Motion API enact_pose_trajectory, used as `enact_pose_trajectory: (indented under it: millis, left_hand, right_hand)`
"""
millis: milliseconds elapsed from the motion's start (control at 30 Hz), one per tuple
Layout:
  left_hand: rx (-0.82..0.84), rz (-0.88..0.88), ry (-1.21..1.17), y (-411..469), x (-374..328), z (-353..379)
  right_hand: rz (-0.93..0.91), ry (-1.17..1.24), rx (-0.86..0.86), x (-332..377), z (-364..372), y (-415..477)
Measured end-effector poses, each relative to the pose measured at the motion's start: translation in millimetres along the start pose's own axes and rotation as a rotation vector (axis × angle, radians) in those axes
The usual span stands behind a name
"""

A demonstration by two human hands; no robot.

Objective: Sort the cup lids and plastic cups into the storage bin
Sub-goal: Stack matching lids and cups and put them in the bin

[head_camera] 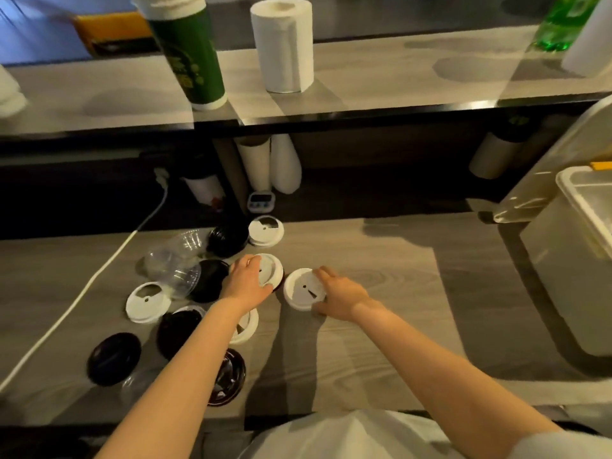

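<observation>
Head view gives me the wooden counter (381,293) with the storage bin (559,276) on its right end, well apart from the pile. Print on the green cup stack (192,61) is too blurred for me to read. I count two clear plastic cups (175,266) on their sides, five black lids (114,357) and five white lids (265,230). The left hand (246,276) grips the centre white lid (274,266) by its rim. The right hand (341,296) pinches the right white lid (301,289) just beside it.

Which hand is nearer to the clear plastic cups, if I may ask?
Left. The left hand grips a white lid near the clear plastic cups; the right hand holds a second lid further right.
</observation>
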State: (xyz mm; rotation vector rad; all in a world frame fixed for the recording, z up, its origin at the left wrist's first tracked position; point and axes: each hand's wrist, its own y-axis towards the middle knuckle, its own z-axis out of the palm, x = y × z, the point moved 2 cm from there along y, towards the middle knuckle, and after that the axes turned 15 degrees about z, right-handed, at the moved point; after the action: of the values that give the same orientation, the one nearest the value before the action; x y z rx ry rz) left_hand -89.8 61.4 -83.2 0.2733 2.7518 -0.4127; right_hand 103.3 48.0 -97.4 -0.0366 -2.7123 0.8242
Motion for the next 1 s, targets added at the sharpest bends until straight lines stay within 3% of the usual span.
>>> enact_pose_trajectory:
  millis: [333,667,1000]
  left_hand:
    - [0.172,-0.031,0.01,28.0,31.6,-0.7]
    - [-0.081,0.037,-0.025,18.7,24.2,-19.1]
    - [-0.214,-0.062,-0.419,-6.3,-6.7,-29.7]
  right_hand:
    - [0.068,-0.007,-0.021,18.6,5.8,33.2]
    - [0.137,0.335,-0.139,6.6,15.1,24.7]
    - [0.209,0.677,-0.077,-16.9,-3.6,19.8]
